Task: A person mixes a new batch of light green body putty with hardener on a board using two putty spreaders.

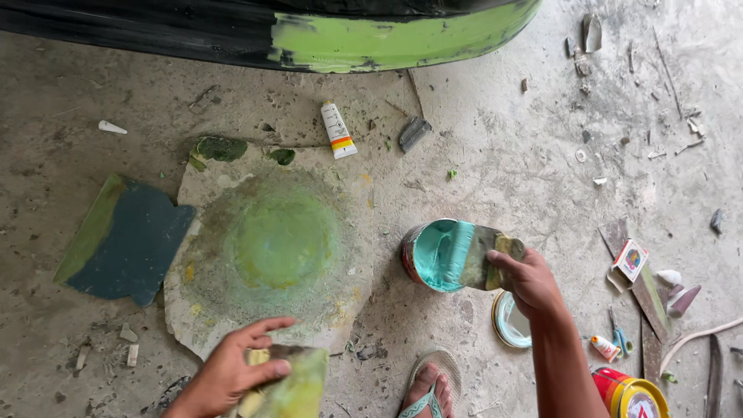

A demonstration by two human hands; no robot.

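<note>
My right hand [531,280] grips a flat putty knife [486,255] whose blade reaches into an open can of teal putty [435,255] tilted on the floor. My left hand [232,371] holds a second flat scraper smeared with yellow-green putty [292,383] at the near edge of a stained mixing board [271,248], which carries a round green smear in its middle.
A green and black curved body panel [371,39] spans the top. A white tube [338,130] lies beyond the board. A dark blue-green slab [128,240] lies left. The can's lid [511,319], small tubes, a red and yellow can [631,395] and debris lie right. My sandalled foot [432,387] shows below.
</note>
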